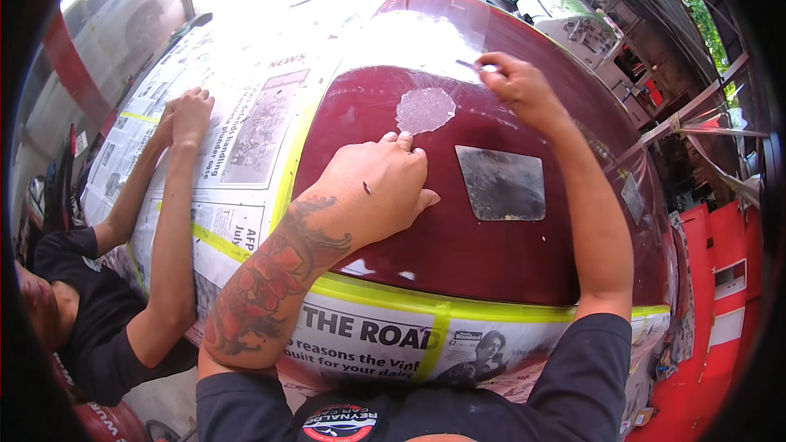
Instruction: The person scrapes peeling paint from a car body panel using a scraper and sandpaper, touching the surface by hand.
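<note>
A glossy dark red car panel (368, 229) lies in front of me. On it is a rough-edged, pale grey round patch (426, 109). My left hand (377, 184) rests on the panel with its fingertips at the patch's lower edge and its thumb apart. Beyond the patch to the right, my right hand (517, 88) is closed, pinching a thin, narrow tool (465, 63); glare hides its kind. Nearer me, a dark four-sided flat sheet (501, 184) with greyish smears lies on the panel.
Newspaper (360, 331) held by yellow masking tape (393, 293) borders the panel at the left and near side. At the left, a co-worker's hands (190, 115) rest on the newspaper. A clear plastic sheet (708, 127) hangs at the right, near red panels (712, 278).
</note>
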### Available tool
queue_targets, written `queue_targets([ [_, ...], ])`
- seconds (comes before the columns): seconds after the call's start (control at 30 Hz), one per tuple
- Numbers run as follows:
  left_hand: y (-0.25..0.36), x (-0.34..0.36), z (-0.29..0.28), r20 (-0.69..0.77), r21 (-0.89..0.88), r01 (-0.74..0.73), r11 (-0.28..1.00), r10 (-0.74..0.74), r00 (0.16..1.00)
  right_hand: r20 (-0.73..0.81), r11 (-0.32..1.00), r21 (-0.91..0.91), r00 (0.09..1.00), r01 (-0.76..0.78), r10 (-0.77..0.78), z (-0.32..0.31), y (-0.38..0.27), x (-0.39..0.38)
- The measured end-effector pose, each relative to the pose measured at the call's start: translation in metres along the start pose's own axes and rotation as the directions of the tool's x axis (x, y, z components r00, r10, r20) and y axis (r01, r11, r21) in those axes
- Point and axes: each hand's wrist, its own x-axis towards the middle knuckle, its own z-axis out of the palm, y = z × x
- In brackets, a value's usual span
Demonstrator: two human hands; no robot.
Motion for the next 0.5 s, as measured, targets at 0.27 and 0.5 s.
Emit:
queue_targets([
  [0.27,0.003,-0.001,-0.008,0.044,-0.007,0.023,1.0,-0.023,0.999,-0.172,0.854,-0.493,0.981,-0.168,0.093,-0.084,0.106,-0.069],
  [0.5,0.002,0.002,-0.005,0.041,-0.016,0.03,0.999,-0.029,0.999,-0.168,0.801,-0.51,0.95,-0.313,0.265,-0.08,0.131,-0.107],
])
